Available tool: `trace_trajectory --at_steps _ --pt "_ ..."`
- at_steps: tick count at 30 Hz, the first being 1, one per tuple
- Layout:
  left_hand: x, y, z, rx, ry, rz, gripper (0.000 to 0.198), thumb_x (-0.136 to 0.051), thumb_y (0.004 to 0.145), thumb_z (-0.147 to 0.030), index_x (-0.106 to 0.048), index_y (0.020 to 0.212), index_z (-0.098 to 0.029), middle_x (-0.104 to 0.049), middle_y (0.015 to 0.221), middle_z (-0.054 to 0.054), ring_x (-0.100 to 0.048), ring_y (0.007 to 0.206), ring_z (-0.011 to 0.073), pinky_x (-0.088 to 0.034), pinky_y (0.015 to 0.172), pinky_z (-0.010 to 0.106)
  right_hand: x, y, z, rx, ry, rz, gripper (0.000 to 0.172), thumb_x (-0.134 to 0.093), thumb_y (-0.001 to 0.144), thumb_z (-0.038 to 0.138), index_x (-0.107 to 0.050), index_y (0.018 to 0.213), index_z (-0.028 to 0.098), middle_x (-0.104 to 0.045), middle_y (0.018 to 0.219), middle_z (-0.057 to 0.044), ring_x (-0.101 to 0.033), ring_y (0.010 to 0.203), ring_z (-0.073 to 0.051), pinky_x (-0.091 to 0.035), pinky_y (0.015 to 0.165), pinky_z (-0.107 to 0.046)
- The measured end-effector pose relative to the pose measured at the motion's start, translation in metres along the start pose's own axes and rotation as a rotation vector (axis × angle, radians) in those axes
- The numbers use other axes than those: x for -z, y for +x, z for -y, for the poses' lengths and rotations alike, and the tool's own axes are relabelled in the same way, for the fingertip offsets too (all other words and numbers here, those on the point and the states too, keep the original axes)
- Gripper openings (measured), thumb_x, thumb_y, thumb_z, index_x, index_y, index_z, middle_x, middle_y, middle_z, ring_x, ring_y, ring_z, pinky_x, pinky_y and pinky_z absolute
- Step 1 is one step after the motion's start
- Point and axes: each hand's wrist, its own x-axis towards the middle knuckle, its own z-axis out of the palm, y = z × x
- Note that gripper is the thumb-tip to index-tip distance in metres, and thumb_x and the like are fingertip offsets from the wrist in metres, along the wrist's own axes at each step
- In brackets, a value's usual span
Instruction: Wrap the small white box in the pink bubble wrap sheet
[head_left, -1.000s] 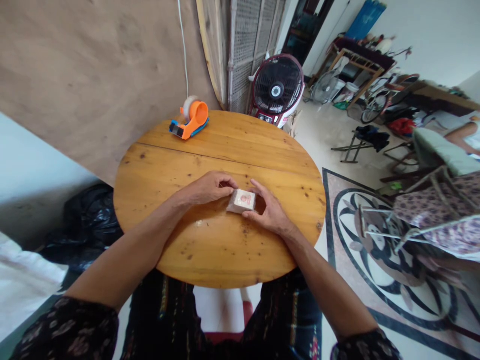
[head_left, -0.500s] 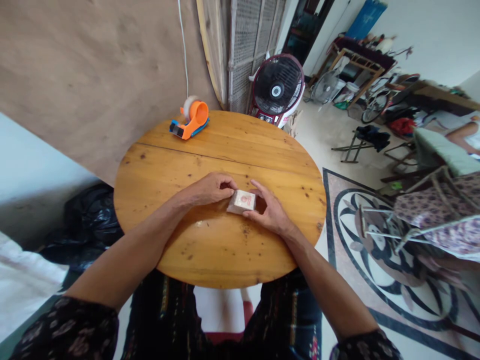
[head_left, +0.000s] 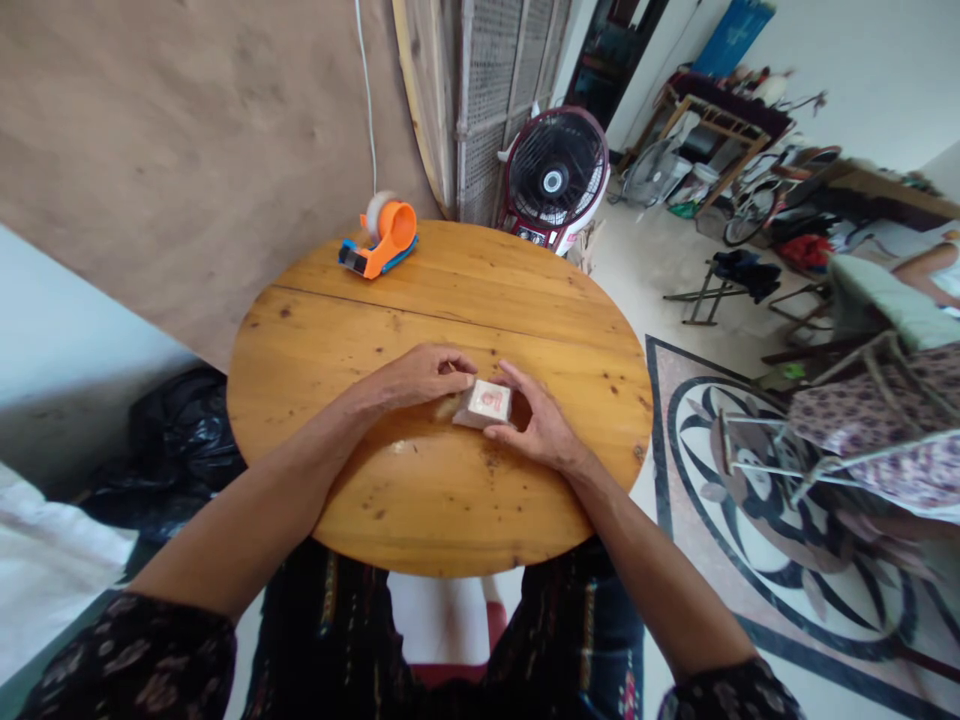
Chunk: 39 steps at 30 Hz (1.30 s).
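A small pale box [head_left: 487, 402] with red print, in what looks like clear wrap, rests on the round wooden table [head_left: 442, 500]. My left hand [head_left: 433, 375] is at the box's left side, its thumb and fingers bent close together at the upper left corner. On the right side, my right hand [head_left: 536, 415] curves around the box, with thumb and fingers apart at its lower and upper right corners. The fingertips touch or nearly touch the box on both sides.
An orange and blue tape dispenser [head_left: 386, 240] stands at the table's far left edge. Behind the table is a dark red fan [head_left: 555, 180]. A black bag [head_left: 184, 425] lies at the left. Far right, a person's arm [head_left: 926, 270] shows near a stool and folding chairs.
My left thumb has straightened slightly toward the box's upper left corner. The box and my right hand have barely moved.
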Motion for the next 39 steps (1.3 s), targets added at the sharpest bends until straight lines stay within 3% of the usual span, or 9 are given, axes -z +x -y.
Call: trace_trajectory --at_steps 7,22,29,34,39 --pt "-0.002 0.001 0.003 -0.009 -0.015 0.027 0.043 -0.058 0.078 -0.044 -0.067 0.110 -0.016 -0.070 0.106 0.006 -0.064 0.095 0.0219 -0.048 0.083 0.031 0.000 0.000 0.001 -0.002 -0.005 -0.006 0.089 -0.074 0.073 0.052 -0.032 0.147 0.027 -0.060 0.129 -0.011 -0.057 0.119 -0.031 -0.041 0.104 -0.053" --pt "-0.001 0.000 0.001 -0.034 -0.083 0.155 0.030 -0.053 0.079 -0.038 -0.066 0.095 -0.016 -0.067 0.086 0.002 -0.058 0.078 0.0166 -0.043 0.070 0.026 0.000 0.002 0.002 -0.050 -0.035 -0.001 0.086 -0.075 0.072 0.048 -0.037 0.145 0.025 -0.064 0.123 -0.011 -0.059 0.115 -0.031 -0.043 0.102 -0.052" --pt "0.001 -0.002 -0.006 -0.005 -0.080 0.152 0.029 -0.053 0.078 -0.038 -0.066 0.093 -0.017 -0.066 0.084 0.002 -0.058 0.076 0.0165 -0.043 0.068 0.025 0.000 0.001 0.001 -0.030 -0.048 -0.002 0.085 -0.073 0.073 0.052 -0.036 0.145 0.026 -0.064 0.124 -0.011 -0.059 0.115 -0.031 -0.043 0.101 -0.052" --pt "0.000 -0.002 -0.005 0.002 -0.105 0.146 0.034 -0.056 0.078 -0.040 -0.067 0.100 -0.017 -0.069 0.096 0.004 -0.061 0.086 0.0193 -0.046 0.074 0.027 0.006 -0.004 0.007 0.001 0.039 -0.016 0.070 -0.052 0.087 0.058 -0.032 0.146 0.026 -0.059 0.131 -0.011 -0.055 0.121 -0.029 -0.040 0.105 -0.052" --pt "-0.001 0.000 0.000 0.037 -0.135 0.098 0.043 -0.061 0.077 -0.042 -0.063 0.111 -0.016 -0.069 0.108 0.006 -0.063 0.093 0.0196 -0.047 0.078 0.028 0.004 -0.005 0.004 -0.112 0.136 -0.216 0.053 -0.029 0.098 0.052 -0.040 0.141 0.024 -0.065 0.117 -0.009 -0.063 0.105 -0.023 -0.047 0.097 -0.045"
